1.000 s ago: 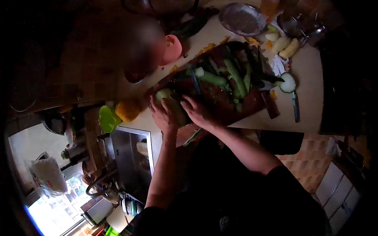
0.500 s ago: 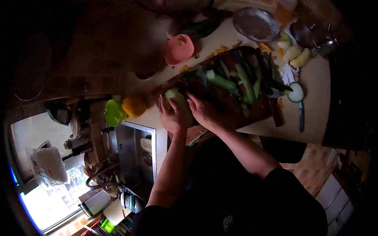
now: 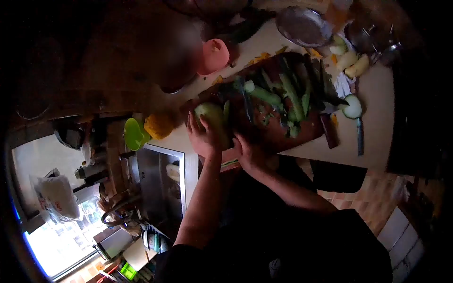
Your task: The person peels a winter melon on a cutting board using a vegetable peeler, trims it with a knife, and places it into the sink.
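Observation:
A pale green gourd (image 3: pixel 211 114) lies at the left end of the dark red cutting board (image 3: pixel 309 129). My left hand (image 3: pixel 205 139) is wrapped over its near side, fingers bent around it. Close to the gourd's near right side, my right hand (image 3: pixel 249 153) is closed with its fingers curled. Whatever it holds is hidden in the dim light. A thin green strip (image 3: pixel 230 163) shows just below, between my wrists. Dark green peelings (image 3: pixel 292 96) are heaped across the middle and right of the board.
A pink bowl (image 3: pixel 215 57) and a metal plate (image 3: pixel 303 27) stand beyond the board. On the right lie pale peeled pieces (image 3: pixel 357 67), a cut white-green slice (image 3: pixel 352 107) and a blue-handled tool (image 3: pixel 360 137). Left are an orange vegetable (image 3: pixel 159 126), a green bowl (image 3: pixel 134 134) and a sink (image 3: pixel 185 184).
My right hand has slid toward my body along the gourd, uncovering more of the board and the peelings. The left hand has stayed nearly in place on the gourd.

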Available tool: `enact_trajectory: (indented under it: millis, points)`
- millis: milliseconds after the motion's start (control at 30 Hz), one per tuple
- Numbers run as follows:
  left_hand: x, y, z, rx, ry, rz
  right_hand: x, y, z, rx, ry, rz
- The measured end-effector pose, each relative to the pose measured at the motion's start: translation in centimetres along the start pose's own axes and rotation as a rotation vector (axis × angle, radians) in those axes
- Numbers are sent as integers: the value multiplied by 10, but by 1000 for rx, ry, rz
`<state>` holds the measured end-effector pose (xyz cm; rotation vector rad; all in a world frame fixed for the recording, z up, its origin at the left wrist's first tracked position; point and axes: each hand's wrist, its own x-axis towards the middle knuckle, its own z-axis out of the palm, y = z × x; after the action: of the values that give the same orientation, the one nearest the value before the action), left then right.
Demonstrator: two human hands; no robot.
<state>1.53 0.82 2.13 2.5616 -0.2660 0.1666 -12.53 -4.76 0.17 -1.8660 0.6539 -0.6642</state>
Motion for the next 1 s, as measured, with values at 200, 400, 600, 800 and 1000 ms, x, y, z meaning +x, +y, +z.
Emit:
enact_trajectory:
  millis: [200, 400, 600, 800, 1000]
  points:
    - [4, -7, 4, -39, 20, 54, -55, -4, -7, -53, -145, 172]
    - [8, -7, 6, -51, 20, 33, -62, -9, -26, -65, -79, 120]
    - [6, 2, -3, -72, 10, 10, -28, 9, -27, 327, 84, 551]
    - [10, 7, -8, 141, -70, 96, -1, 2, -64, 685, 72, 691]
    - [15, 20, -9, 290, -196, 102, -47, 9, -6, 893, -91, 671]
